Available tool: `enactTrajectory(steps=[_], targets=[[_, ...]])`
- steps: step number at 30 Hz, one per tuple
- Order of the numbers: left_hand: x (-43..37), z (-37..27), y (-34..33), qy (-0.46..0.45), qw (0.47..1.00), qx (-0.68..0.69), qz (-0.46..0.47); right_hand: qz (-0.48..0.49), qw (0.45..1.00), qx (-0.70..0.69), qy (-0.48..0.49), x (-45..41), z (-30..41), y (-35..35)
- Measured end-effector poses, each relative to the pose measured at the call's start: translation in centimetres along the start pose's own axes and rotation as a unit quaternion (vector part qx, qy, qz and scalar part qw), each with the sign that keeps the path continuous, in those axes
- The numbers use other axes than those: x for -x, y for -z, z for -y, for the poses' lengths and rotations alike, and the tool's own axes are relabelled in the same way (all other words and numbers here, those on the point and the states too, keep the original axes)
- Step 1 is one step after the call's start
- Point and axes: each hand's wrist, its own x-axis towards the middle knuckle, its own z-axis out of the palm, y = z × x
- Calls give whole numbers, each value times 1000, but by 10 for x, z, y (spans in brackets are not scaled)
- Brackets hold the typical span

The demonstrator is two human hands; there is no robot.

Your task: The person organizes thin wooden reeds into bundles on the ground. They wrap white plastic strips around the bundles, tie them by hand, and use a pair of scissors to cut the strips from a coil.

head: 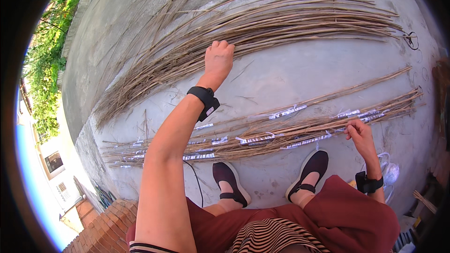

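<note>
A wide pile of long, thin dry plant stalks [302,24] lies on the concrete farther from me. My left hand [219,59] reaches out over its near edge with the fingers curled down, so my palm and fingertips are hidden. Closer to my feet lies a row of tied stalk bundles [291,131], bound with strips of printed white plastic [258,138]. My right hand [360,135] hovers by the right part of these bundles, its fingers loosely bent and nothing visible between thumb and forefinger.
My two dark shoes [230,182] stand just short of the bundles. A thin black cord [197,179] runs beside the left shoe. Clear plastic bags [390,172] lie beyond my right wrist. A black loop [410,40] sits at the pile's right end. Bricks [102,232] are at lower left.
</note>
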Motion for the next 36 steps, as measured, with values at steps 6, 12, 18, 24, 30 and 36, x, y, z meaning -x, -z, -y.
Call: enactTrajectory(steps=[6, 12, 18, 24, 30, 36], targets=[[3, -17, -13, 70, 997, 19, -22, 9, 1000, 17, 25, -6, -6, 6], [17, -18, -9, 143, 990, 19, -7, 35, 998, 29, 32, -14, 1, -12], [21, -30, -8, 106, 991, 79, -17, 10, 998, 55, 38, -1, -5, -4], [37, -30, -12, 133, 981, 134, -46, 20, 995, 70, 67, 3, 3, -18], [24, -14, -13, 195, 978, 47, 61, 26, 990, 101, 93, 5, 17, -39], [19, -17, 0, 111, 994, 5, -10, 46, 985, 125, 112, 10, 23, -37]])
